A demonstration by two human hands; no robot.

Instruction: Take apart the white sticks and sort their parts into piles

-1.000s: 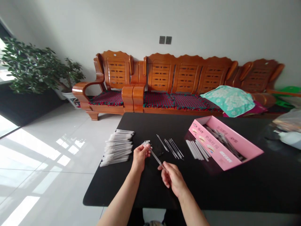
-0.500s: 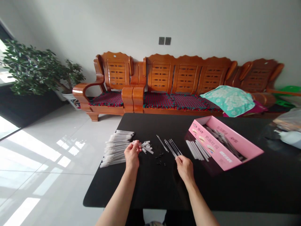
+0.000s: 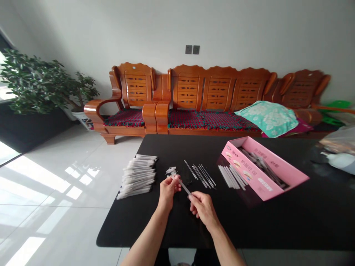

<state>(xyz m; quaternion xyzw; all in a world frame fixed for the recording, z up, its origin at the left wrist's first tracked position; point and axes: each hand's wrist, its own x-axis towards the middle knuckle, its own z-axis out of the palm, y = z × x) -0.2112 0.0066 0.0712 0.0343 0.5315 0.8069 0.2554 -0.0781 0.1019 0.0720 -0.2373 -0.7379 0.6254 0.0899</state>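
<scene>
1. Wooden sofa [image 3: 219, 88] along the far wall, behind everything else.
2. Black table [image 3: 249, 229] in front of the person, carrying all the parts.
3. Pink box [image 3: 253, 183], open-topped, on the right side of the table, with many dark and grey sticks inside (whether they are whole or in parts, I cannot tell).
4. Bundle of white sticks [image 3: 138, 177] with dark ends, heaped at the left. These look finished, so a good share seems done; the unjoined parts listed below appear to be left.
5. Left hand [image 3: 168, 192] and right hand [image 3: 203, 208], near the table's middle. The left fingers pinch the far end of a tube; the right fingers are clamped on its near end.
6. Pale tube [image 3: 184, 187] between the hands. Its long axis runs diagonally: one end points away and leftward, the other back toward the person and rightward.
7. Loose tubes [image 3: 232, 176] in a row just beside the box.
8. Thin rods [image 3: 200, 176], slanting, between those tubes and the hands.
9. Small white pieces [image 3: 171, 170], jumbled just beyond the left hand.
10. Tiny black bits [image 3: 189, 182] behind the held tube.
</scene>
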